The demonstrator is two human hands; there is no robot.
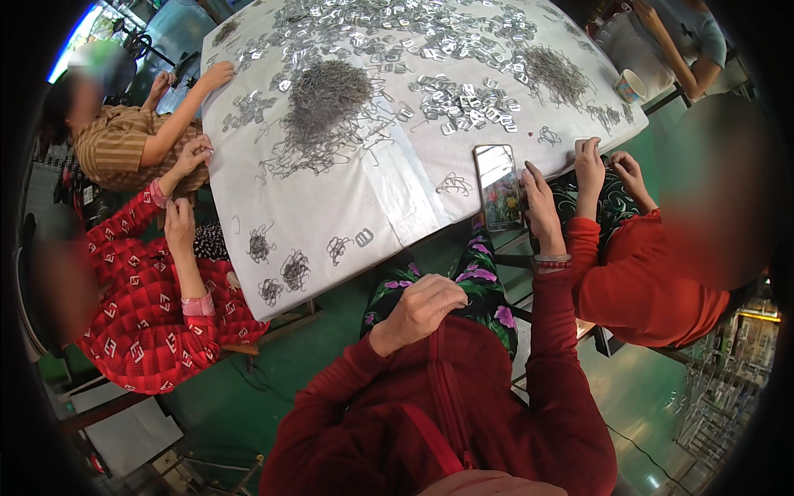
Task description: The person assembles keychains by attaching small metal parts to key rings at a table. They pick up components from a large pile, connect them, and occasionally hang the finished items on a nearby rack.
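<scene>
My right hand (543,211) is at the near table edge, its fingers along the right side of a smartphone (499,188). The phone is held upright, with a bright picture of flowers on its screen. In front of my chest, my left hand (423,307) is closed, fingertips pressed to the thumb. Whether anything small is between them, I cannot make out. Just left of the phone, a small group of bent wire hooks (454,183) lies on the white-covered table (331,202). A metal slide buckle (364,237) lies near the front edge beside more wire pieces (337,250).
A large heap of wire hooks (327,99) and many scattered metal buckles (467,103) cover the table's far part. A paper cup (629,86) stands at the right corner. People sit close on both sides, including a red-patterned sleeve (124,227) and a red sleeve (637,289).
</scene>
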